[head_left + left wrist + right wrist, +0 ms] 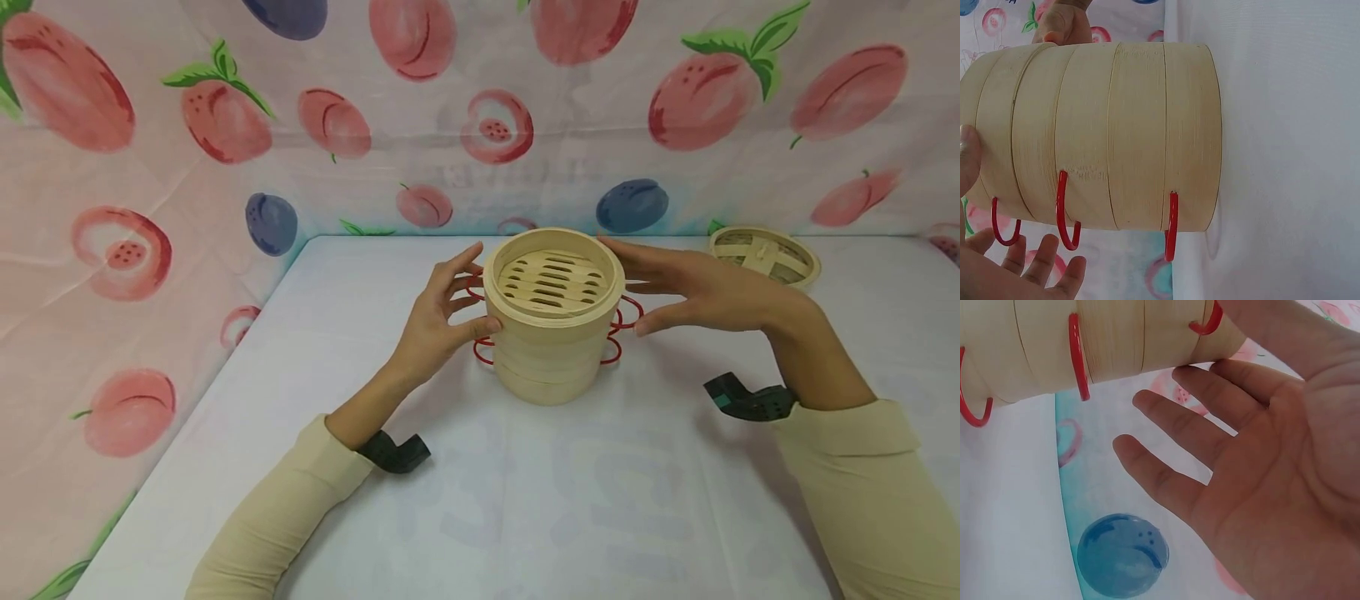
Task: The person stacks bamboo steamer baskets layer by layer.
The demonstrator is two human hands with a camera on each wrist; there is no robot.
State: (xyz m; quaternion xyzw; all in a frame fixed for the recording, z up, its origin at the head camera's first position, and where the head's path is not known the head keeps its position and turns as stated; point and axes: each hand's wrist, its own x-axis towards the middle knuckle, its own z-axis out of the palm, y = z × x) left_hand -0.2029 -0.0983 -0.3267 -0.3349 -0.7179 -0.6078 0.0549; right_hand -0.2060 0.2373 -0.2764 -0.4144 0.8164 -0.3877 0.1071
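Note:
A stack of bamboo steamer baskets (551,358) stands upright on the white table, its slatted top tier (555,279) uncovered. Red loop handles (1067,212) stick out from both sides. At the stack's left is my left hand (435,321), thumb tip at the front wall of the upper tier. Its other fingers (1041,265) are spread near the upper red handles. On the opposite side my right hand (697,287) has long, spread fingers, with fingertips (1186,374) right at the upper wall. The right thumb points toward a red handle, below the rim.
Behind my right hand, a round bamboo lid (763,254) with crossed strips lies at the table's back edge. A fruit-patterned cloth (420,175) hangs along the back and left. White cloth covers the table (540,500). Dark devices (750,400) are strapped to both wrists.

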